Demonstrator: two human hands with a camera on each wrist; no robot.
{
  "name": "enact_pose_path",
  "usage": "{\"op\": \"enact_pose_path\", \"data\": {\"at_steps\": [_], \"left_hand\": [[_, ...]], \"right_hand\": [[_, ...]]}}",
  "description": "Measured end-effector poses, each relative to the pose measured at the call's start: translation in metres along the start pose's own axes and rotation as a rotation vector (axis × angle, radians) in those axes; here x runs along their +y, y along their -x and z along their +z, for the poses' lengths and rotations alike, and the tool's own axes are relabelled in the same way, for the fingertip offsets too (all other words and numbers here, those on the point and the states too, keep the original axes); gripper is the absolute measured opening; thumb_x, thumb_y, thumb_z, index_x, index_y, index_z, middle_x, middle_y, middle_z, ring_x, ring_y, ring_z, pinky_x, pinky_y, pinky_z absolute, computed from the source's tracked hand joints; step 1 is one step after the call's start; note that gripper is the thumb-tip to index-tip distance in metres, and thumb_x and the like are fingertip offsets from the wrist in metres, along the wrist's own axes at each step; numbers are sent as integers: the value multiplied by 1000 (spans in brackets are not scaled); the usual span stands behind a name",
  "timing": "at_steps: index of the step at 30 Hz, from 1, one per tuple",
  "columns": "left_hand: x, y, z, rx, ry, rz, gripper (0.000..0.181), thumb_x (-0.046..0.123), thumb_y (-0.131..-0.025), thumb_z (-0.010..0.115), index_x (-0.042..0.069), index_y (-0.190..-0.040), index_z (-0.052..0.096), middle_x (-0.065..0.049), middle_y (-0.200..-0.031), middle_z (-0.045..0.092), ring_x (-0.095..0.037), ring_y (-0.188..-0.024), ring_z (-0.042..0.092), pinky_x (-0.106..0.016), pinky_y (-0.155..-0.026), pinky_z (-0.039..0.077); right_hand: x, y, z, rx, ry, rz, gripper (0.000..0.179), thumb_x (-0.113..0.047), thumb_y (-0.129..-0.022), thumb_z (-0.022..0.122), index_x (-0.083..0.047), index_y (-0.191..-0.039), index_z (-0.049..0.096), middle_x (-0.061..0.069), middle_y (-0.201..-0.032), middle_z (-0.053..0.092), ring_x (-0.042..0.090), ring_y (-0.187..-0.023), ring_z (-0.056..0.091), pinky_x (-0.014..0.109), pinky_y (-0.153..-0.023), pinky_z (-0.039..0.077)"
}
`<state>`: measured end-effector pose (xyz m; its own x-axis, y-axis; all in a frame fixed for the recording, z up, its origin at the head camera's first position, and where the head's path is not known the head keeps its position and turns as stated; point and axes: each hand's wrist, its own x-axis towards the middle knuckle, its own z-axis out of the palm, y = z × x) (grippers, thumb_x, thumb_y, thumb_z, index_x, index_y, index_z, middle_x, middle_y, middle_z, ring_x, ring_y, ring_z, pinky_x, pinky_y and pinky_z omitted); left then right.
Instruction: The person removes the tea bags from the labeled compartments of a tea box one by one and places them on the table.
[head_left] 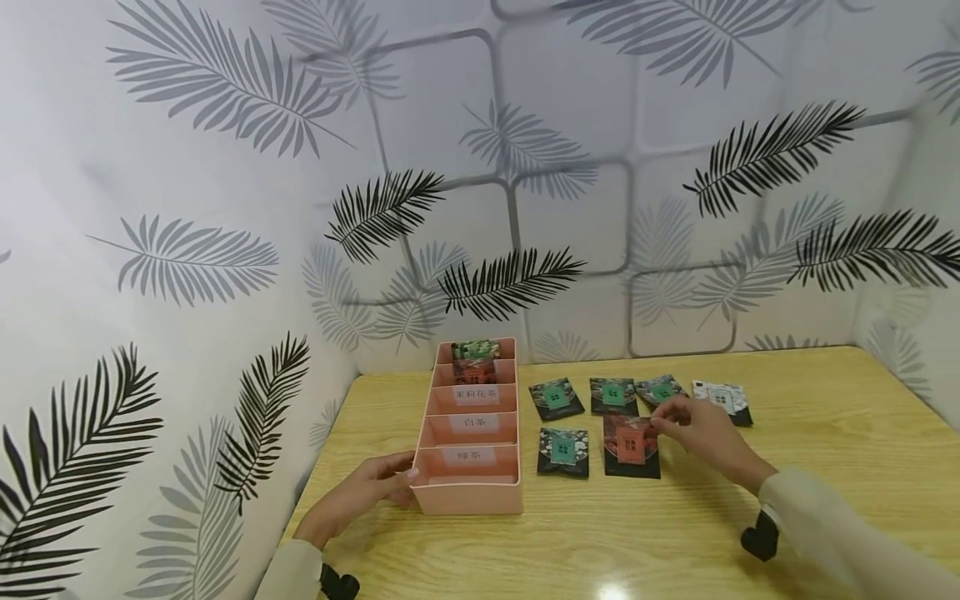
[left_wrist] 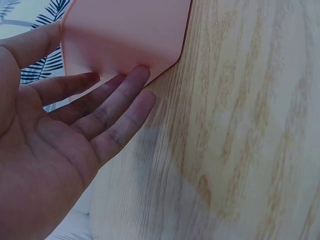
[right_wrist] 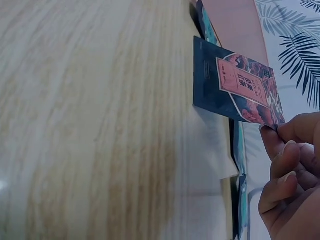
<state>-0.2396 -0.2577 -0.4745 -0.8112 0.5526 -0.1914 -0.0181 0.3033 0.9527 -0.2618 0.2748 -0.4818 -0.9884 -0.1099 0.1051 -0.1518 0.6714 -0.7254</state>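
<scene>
At its front left corner, my left hand [head_left: 378,483] holds a pink divided box [head_left: 468,500], thumb at the rim and fingers against the outer wall. In the left wrist view these fingers [left_wrist: 115,107] are gently bent along the wall. My right hand [head_left: 705,437] pinches a red and black tea packet [head_left: 632,447] by one edge between thumb and fingertips. The right wrist view shows this packet [right_wrist: 237,85] tilted up. A green packet [head_left: 476,350] and a red packet [head_left: 475,372] stand in the two rear compartments; the front three bear labels.
Right of the box lie green-labelled packets: one [head_left: 557,399] at the back left, one [head_left: 613,396] beside it, one [head_left: 660,389] behind the right hand and one [head_left: 564,452] nearer. A white and black packet [head_left: 723,400] lies farther right. A patterned wall [head_left: 562,317] borders the wooden table [head_left: 570,542].
</scene>
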Motion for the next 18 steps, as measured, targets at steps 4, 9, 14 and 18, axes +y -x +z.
{"op": "enact_pose_path", "data": {"at_steps": [4, 9, 14, 18], "left_hand": [[-1, 0, 0, 5, -1, -5, 56, 33, -101, 49, 11, -150, 32, -15, -141, 47, -31, -106, 61, -50, -93, 47], [-3, -1, 0, 10, -4, -16, 57, 34, -101, 49, 11, -150, 32, -13, -141, 47, -30, -105, 61, -48, -92, 48], [-3, -1, -1, 19, -17, -14, 57, 34, -101, 49, 10, -149, 33, -15, -142, 46, -30, -105, 61, -49, -92, 48], [-2, -1, -1, 23, -23, -14, 56, 34, -101, 49, 10, -149, 33, -15, -142, 46, -29, -104, 61, -48, -91, 48]], "right_hand": [[5, 1, 4, 5, 23, 3, 22, -36, -92, 64, -16, -98, 69, 0, -86, 67, 19, -62, 55, 31, -48, 44], [10, 1, 10, 20, 44, -16, 17, -32, -92, 65, -16, -94, 69, -2, -82, 65, 17, -71, 56, 30, -53, 42], [13, 0, 14, 34, 71, -17, 14, -30, -92, 65, -16, -93, 70, -3, -80, 65, 15, -69, 55, 29, -54, 40], [13, -1, 15, 25, 68, 3, 14, -28, -92, 66, -15, -93, 70, -2, -81, 66, 15, -67, 55, 30, -54, 42]]}}
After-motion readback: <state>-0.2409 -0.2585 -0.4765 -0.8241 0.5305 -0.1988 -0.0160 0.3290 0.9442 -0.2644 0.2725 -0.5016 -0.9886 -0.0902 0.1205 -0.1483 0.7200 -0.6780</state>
